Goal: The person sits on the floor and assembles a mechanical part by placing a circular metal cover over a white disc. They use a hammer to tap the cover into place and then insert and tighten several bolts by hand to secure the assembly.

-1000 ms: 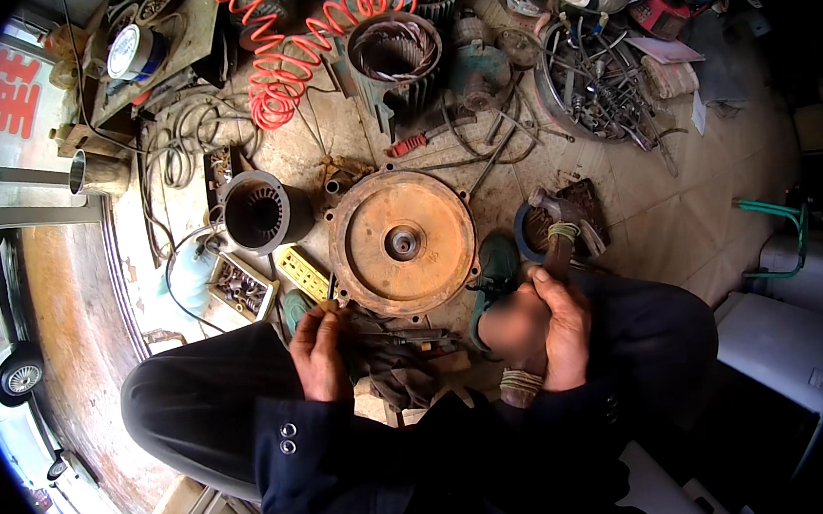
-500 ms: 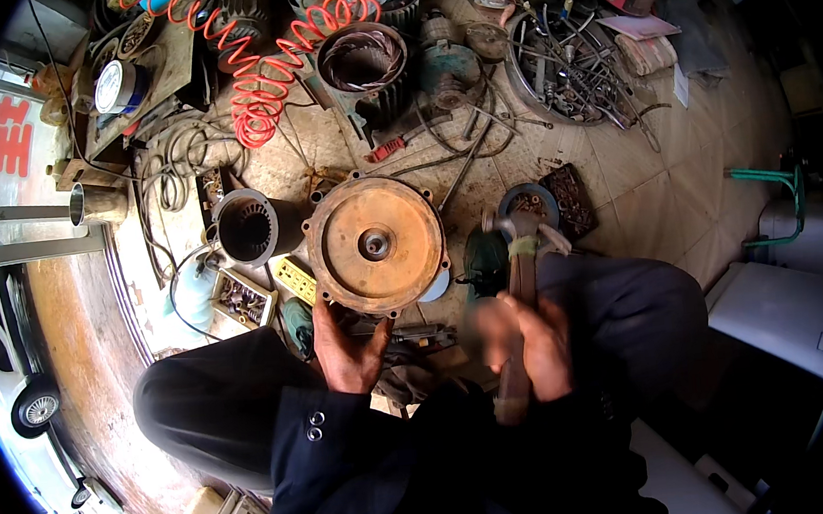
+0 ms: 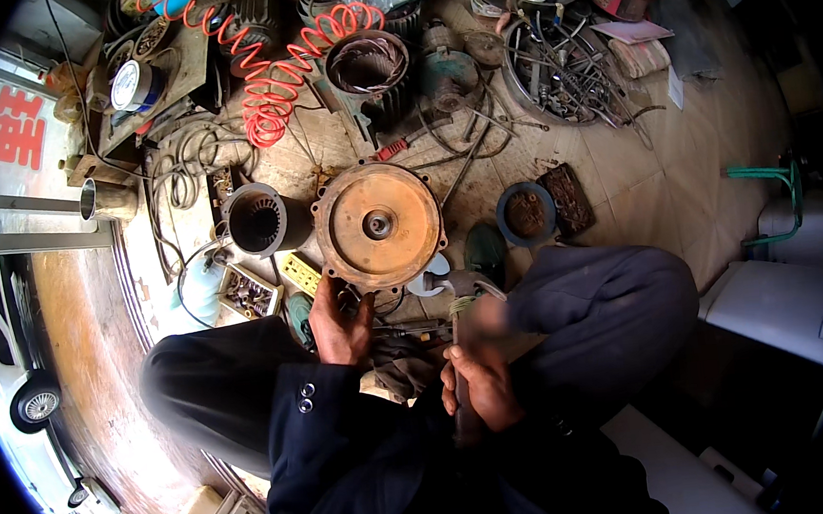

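My left hand [image 3: 342, 330] grips the near edge of a round, rusty metal end cover [image 3: 351, 238], thumb and fingers apart around its rim. The cover's shallow dish faces up, with a small hub in the middle and bolt lugs around the edge. My right hand [image 3: 483, 383] is wrapped around the wooden handle of a hammer [image 3: 467, 419]. The hammer's metal head [image 3: 457, 282] sits just below and to the right of the cover, and a pale binding shows beneath it. A blurred patch hides part of the area beside the handle.
Left of the cover stand a hollow slotted cylinder [image 3: 287, 219], a parts box [image 3: 248, 293] and a yellow power strip [image 3: 301, 272]. Beyond lie a red coiled hose [image 3: 268, 123], a motor housing [image 3: 369, 99] and a basin of tools [image 3: 561, 68]. A round dish [image 3: 528, 234] lies to the right.
My right hand has brought the hammer left and lower, nearer the cover. The cover, still in my left hand, has shifted slightly away from me. The view has turned a little.
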`<action>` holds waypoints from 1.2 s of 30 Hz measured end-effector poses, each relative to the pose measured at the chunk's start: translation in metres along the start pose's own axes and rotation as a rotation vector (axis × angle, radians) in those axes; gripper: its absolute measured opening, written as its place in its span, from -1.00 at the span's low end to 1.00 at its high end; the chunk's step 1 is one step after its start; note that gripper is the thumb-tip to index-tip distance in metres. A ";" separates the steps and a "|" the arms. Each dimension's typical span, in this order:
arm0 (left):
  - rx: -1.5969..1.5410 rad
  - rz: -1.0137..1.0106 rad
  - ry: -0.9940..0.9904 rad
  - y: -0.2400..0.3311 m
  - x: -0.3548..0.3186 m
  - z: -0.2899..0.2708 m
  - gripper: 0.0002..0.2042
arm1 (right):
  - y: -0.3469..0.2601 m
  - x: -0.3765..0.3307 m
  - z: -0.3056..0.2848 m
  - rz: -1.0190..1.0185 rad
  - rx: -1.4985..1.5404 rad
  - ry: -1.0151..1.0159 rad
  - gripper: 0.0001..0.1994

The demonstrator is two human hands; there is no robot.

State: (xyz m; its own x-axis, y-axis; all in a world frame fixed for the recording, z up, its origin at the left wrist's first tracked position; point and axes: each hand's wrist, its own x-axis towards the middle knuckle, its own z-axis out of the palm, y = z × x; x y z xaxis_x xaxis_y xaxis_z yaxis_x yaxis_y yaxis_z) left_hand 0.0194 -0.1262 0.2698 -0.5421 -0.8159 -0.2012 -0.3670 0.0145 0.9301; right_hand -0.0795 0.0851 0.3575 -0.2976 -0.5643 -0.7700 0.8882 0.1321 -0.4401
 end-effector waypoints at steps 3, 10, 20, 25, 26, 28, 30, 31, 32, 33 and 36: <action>-0.072 -0.032 -0.011 0.004 -0.001 -0.001 -0.26 | 0.000 0.001 0.005 0.058 -0.095 -0.074 -0.75; -0.092 -0.063 0.010 0.005 -0.004 0.003 -0.28 | 0.005 0.001 0.001 -0.107 0.083 0.127 -0.75; -0.140 -0.089 0.032 0.017 -0.005 0.003 -0.36 | 0.003 0.000 0.002 -0.019 0.085 0.108 -0.72; -0.180 -0.079 0.060 0.015 -0.004 0.004 -0.35 | 0.004 0.001 0.004 0.091 -0.047 -0.021 -0.73; -0.193 -0.089 0.064 0.011 -0.004 0.004 -0.35 | 0.006 0.001 0.003 0.089 -0.019 -0.013 -0.73; -0.218 -0.107 0.071 0.003 -0.004 0.005 -0.34 | 0.007 0.001 0.001 0.057 0.025 0.051 -0.73; -0.170 -0.084 0.070 0.004 -0.005 0.004 -0.33 | 0.005 -0.001 0.003 0.059 0.022 0.089 -0.73; -0.147 -0.073 0.070 0.006 -0.005 0.004 -0.33 | 0.006 0.000 0.003 0.071 -0.014 0.044 -0.74; -0.134 -0.069 0.065 0.006 -0.004 0.004 -0.33 | 0.006 -0.001 0.004 0.083 -0.051 -0.002 -0.74; -0.120 -0.062 0.063 0.006 -0.004 0.003 -0.33 | 0.006 0.000 0.004 0.095 -0.088 -0.051 -0.74; -0.128 -0.067 0.059 0.004 -0.005 0.003 -0.33 | 0.005 0.001 0.002 0.088 -0.016 0.024 -0.74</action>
State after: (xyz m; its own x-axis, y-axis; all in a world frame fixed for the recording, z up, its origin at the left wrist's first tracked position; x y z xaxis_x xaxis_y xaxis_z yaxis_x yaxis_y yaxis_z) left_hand 0.0184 -0.1207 0.2736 -0.4731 -0.8450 -0.2495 -0.2996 -0.1120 0.9475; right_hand -0.0751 0.0838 0.3551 -0.2268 -0.5299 -0.8172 0.9058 0.1935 -0.3769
